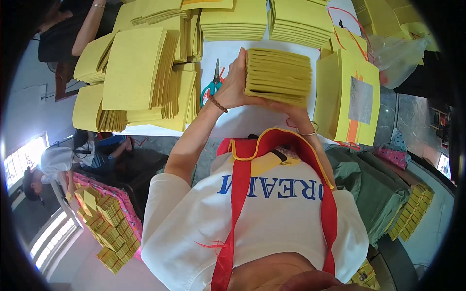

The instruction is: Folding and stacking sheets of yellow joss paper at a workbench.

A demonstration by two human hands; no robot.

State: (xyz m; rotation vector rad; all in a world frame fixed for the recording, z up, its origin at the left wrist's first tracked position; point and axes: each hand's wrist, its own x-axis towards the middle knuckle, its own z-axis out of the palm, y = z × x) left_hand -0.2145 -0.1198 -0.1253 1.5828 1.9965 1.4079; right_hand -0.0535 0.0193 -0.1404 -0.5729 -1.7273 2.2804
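Note:
A thick stack of yellow folded paper (278, 72) is held up over the white tabletop, its layered edges facing up. My left hand (235, 86) grips its left side, thumb and fingers pressed along it. Under its near edge, my right hand (290, 110) supports the stack; most of those fingers are hidden behind the paper. Just left of my left hand lie scissors (212, 88) with teal handles and dark blades pointing away, partly covered by my wrist. A bundle of yellow paper (335, 97) with an orange strip and a greyish patch stands to the right.
Large piles of yellow paper (133, 70) fill the table's left side, and more stacks (234, 22) line its far edge. A clear plastic bag (395, 60) hangs at the far right. Another person's arm (88, 29) shows at upper left; a second person (63, 162) is beside tied bundles (109, 228).

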